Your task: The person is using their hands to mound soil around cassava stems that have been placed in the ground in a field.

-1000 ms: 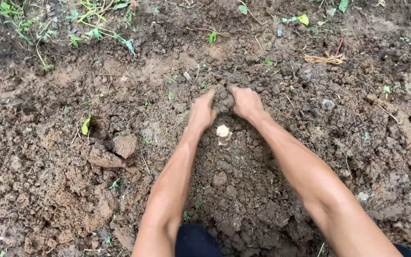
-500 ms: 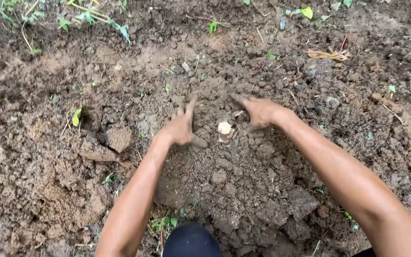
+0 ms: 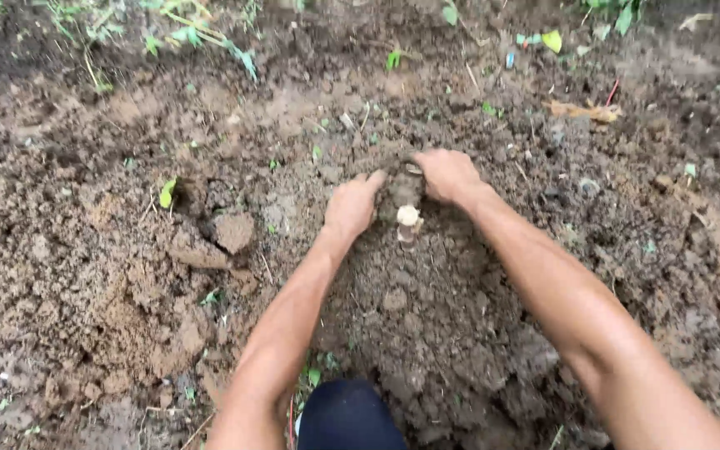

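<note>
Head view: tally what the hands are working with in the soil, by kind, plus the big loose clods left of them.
Bare hands: 2, left hand and right hand
Pale cut stem stub standing in the soil between them: 1
Large loose clods: 1
Total: 4

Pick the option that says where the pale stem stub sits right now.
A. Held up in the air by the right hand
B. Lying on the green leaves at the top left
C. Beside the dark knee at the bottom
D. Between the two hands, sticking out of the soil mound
D: the stub stands in the soil mound, with the left hand and the right hand on the dirt either side of it.
</note>
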